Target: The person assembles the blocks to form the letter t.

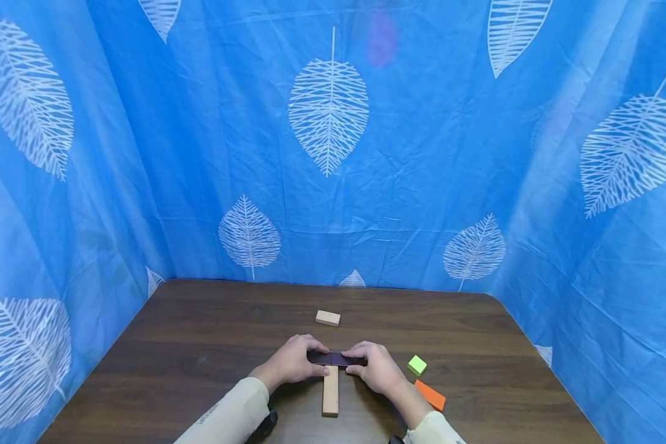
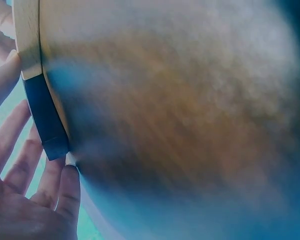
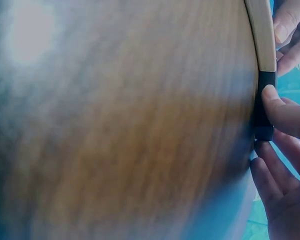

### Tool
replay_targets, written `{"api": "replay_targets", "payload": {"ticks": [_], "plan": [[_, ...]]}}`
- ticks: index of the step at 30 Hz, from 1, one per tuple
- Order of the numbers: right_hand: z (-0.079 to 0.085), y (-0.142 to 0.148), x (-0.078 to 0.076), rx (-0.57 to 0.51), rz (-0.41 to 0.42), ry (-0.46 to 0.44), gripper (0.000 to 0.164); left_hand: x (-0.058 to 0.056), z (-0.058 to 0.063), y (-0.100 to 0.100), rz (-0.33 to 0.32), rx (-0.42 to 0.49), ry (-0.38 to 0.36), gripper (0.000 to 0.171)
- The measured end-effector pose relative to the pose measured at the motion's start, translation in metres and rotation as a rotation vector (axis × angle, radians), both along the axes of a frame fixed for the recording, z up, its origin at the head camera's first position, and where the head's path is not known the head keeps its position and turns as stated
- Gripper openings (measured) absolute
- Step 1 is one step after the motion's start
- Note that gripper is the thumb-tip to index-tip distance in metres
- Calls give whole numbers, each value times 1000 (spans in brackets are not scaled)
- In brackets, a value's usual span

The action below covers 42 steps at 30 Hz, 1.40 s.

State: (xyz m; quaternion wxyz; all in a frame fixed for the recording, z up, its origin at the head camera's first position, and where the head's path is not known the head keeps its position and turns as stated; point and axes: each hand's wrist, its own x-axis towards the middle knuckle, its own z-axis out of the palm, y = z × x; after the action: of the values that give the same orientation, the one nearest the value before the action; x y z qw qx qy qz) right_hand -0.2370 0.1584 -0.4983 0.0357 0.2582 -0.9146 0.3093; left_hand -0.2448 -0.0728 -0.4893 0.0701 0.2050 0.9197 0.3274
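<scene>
A blue curtain (image 1: 422,154) printed with white leaves stands behind the table and along its left and right edges. The table (image 1: 227,327) has a dark wood-grain top; its far edge and both far corners are in view. A pale left sleeve (image 1: 230,410) and a pale right sleeve (image 1: 433,431) reach in from the near side.

The left hand (image 1: 296,359) pinches the left end of a dark bar (image 1: 319,358), fingers on the far side, thumb on the near side. The right hand (image 1: 378,365) grips the right end likewise. The bar lies about midway between the table's left and right edges; a seam crosses its middle, and whether it is one piece or two cannot be told.

A long wooden block (image 1: 330,394) meets the bar's near side at the seam, forming a T; the left thumb touches its far end. An orange block (image 1: 430,395) lies just beside the right forearm, toward the right edge. A short wooden block (image 1: 328,318) lies between bar and far edge. A green block (image 1: 417,365) sits beyond the orange one.
</scene>
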Motion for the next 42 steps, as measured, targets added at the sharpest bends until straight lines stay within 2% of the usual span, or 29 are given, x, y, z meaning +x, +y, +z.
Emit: {"api": "replay_targets", "payload": {"ticks": [3, 9, 11, 17, 26, 32, 35, 38, 42], "plan": [[0, 0, 1, -21, -7, -12, 28, 0, 0, 0, -2, 3, 2, 35], [-3, -4, 6, -29, -62, -39, 54, -1, 0, -1, -4, 0, 13, 33], [-4, -6, 7, -34, -76, -28, 58, -1, 0, 0, 0, -6, 8, 34], [-5, -7, 9, -57, -87, -3, 57, -1, 1, 0, -7, -9, 14, 34], [-1, -8, 11, -78, -105, -54, 57, 0, 3, 0, -5, -6, 2, 34], [1, -9, 12, -68, -109, -88, 56, -4, 4, -1, -46, -21, 15, 35], [1, -9, 11, -64, -106, -95, 56, -6, 6, -2, -63, 7, 16, 35], [1, -9, 10, -58, -102, -101, 57, -10, 9, -4, -45, 54, 13, 35], [0, -8, 9, -43, -105, -104, 58, -18, 11, -6, 8, 92, 19, 37]]}}
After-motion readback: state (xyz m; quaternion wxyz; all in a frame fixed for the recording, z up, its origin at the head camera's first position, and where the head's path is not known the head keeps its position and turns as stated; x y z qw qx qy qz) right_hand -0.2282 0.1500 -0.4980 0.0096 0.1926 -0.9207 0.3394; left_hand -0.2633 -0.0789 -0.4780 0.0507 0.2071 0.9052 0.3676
